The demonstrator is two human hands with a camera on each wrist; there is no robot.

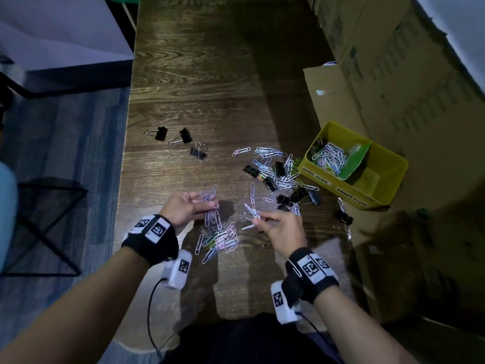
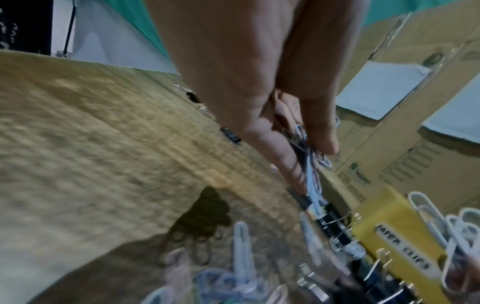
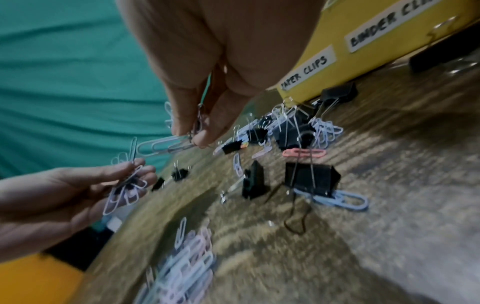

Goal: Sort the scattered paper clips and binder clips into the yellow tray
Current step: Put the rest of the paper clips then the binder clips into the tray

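The left hand (image 1: 187, 206) is gripping a bunch of paper clips (image 1: 208, 197) in curled fingers above the table (image 1: 199, 82), while the right hand (image 1: 278, 225) is pinching what look like several more clips (image 3: 161, 145). The yellow tray (image 1: 378, 177) is sitting to the right, some paper clips lying in its left compartment.

a storeroom or office; stacked cardboard boxes (image 1: 388, 82) beside wooden table (image 1: 199, 74)
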